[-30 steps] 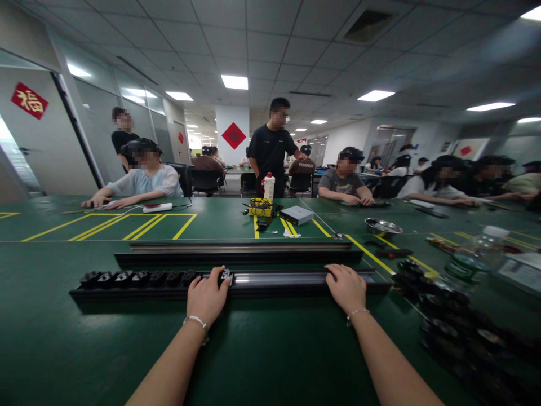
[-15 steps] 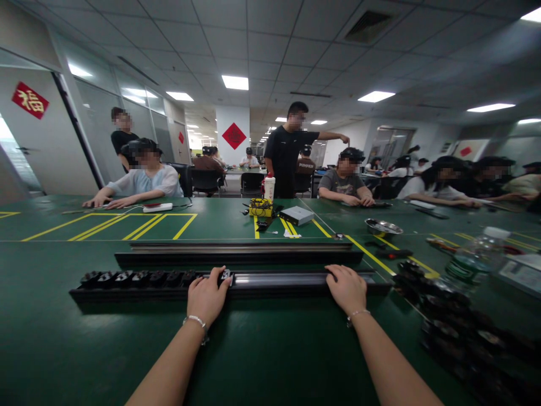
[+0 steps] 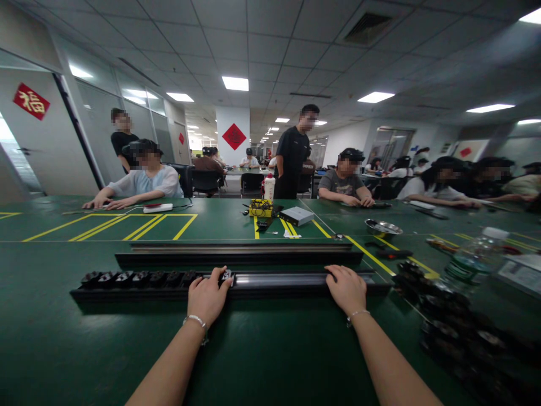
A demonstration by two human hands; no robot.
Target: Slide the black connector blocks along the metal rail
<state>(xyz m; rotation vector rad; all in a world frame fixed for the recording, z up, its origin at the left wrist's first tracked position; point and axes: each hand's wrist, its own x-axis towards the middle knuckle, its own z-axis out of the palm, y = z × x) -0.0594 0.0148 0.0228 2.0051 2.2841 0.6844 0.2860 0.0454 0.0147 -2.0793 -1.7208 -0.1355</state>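
A long black rail (image 3: 279, 290) with a shiny grey channel lies across the green table in front of me. Several small black blocks (image 3: 141, 278) stand in a row along its left part. My left hand (image 3: 208, 299) is closed round the last block of the row, a black block with a light top (image 3: 227, 276), its thumb and forefinger on either side. Part of that block is hidden by the fingers. Farther right, my right hand (image 3: 348, 290) grips the rail, fingers bent over its far edge. Behind lies a second black rail (image 3: 240, 257).
A heap of black parts (image 3: 460, 316) and a clear water bottle (image 3: 475, 259) are at the right. A metal bowl (image 3: 384, 227), a grey box (image 3: 297, 215) and a yellow container with cables (image 3: 261, 208) stand beyond the rails. Other people sit across the table.
Both my hands stay in place on the block and rail. The standing person in the background has lowered an outstretched arm and shifted a little to the right.
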